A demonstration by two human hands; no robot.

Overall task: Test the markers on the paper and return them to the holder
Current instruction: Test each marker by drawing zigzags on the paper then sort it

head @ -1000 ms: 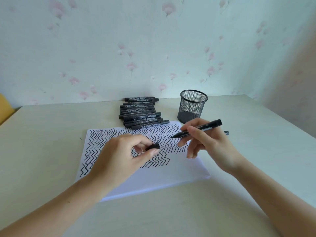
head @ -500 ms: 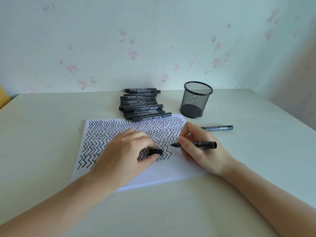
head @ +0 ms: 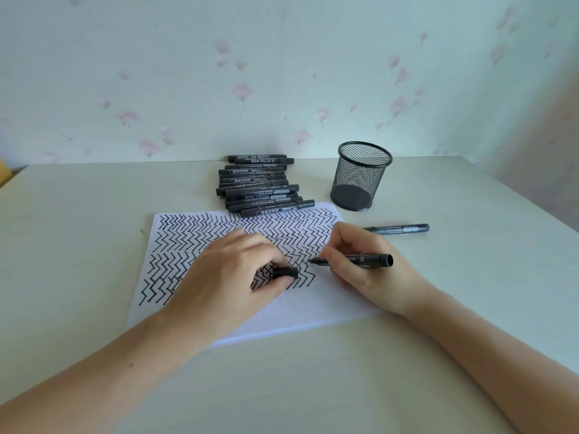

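Looking down through the head camera, I see my right hand (head: 369,264) gripping an uncapped marker (head: 360,260), tip on the paper (head: 313,305) at the table's (head: 78,245) middle. My left hand (head: 232,277) pinches the cap (head: 285,272). The mesh holder (head: 360,177) stands toward the far edge, beside the pile of markers (head: 260,186); one loose marker (head: 398,228) lies near the paper's right edge.
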